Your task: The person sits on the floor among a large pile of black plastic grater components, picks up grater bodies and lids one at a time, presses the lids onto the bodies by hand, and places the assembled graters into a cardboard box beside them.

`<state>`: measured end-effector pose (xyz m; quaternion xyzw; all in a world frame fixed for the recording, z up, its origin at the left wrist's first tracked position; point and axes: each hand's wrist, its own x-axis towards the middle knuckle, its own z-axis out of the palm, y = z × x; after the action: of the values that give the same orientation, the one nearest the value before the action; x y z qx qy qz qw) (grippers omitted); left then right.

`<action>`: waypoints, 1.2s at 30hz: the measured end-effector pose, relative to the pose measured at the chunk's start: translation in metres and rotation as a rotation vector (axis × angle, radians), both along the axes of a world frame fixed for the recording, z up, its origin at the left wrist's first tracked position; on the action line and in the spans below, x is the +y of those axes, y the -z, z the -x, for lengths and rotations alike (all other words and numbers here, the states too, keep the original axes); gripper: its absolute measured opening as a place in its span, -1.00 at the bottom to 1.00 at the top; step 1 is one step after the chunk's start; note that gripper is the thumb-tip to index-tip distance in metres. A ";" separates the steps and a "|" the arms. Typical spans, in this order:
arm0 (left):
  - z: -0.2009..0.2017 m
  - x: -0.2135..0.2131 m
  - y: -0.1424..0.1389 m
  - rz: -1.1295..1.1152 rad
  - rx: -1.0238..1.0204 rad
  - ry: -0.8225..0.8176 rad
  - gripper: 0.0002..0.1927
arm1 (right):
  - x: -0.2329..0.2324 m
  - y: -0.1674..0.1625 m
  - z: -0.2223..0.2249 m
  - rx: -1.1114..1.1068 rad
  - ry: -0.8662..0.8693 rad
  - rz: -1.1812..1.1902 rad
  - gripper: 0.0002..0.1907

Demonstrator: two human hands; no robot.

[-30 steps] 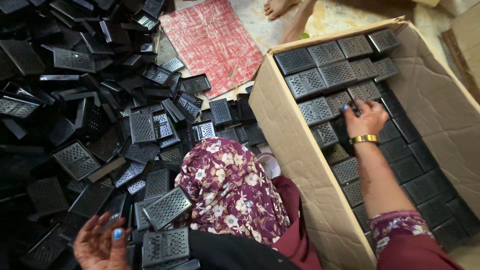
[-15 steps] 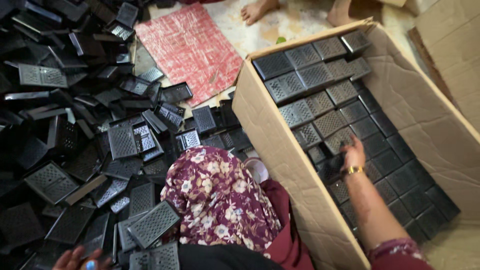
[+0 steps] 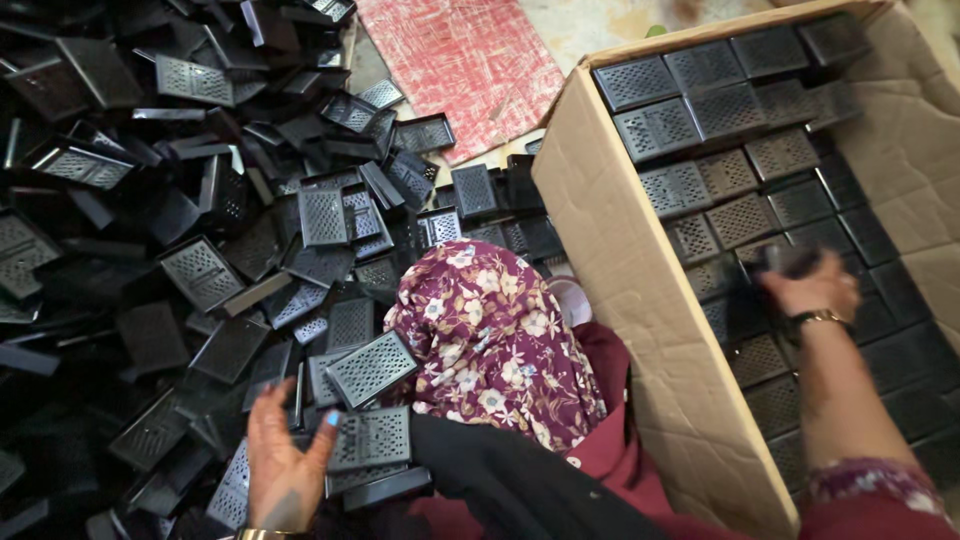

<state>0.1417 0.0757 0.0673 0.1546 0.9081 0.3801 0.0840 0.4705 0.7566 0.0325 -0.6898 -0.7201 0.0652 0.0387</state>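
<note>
Floral maroon headscarf (image 3: 495,335), gold bangles (image 3: 815,318) — nails perhaps painted blue.

A large brown cardboard box (image 3: 640,290) filled the 3 o'clock side, lined with rows of black perforated plastic covers (image 3: 700,110). The right hand (image 3: 815,290) reached inside, its blurred grip closed on a dark piece (image 3: 785,262). At 7 o'clock the left hand (image 3: 285,465) lay open-palmed, touching a loose perforated black panel (image 3: 370,438) among the heap (image 3: 150,220).
</note>
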 end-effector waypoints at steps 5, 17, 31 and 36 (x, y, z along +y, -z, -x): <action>0.007 0.005 0.001 0.667 -0.221 0.207 0.19 | -0.010 -0.014 0.002 0.608 -0.417 -0.175 -0.07; -0.008 0.011 0.035 -0.268 -0.423 0.128 0.20 | -0.030 0.022 0.095 1.044 -0.291 -0.353 -0.15; -0.014 0.023 0.052 0.185 -0.296 0.057 0.23 | -0.029 0.006 0.141 1.722 0.528 0.291 0.19; -0.010 0.015 0.053 -0.071 -0.464 -0.011 0.18 | -0.021 0.025 0.128 1.736 0.474 0.304 0.16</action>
<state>0.1512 0.0909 0.0148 0.0609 0.8513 0.4377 0.2828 0.3424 0.7353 0.0076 -0.5259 -0.2608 0.6459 0.4881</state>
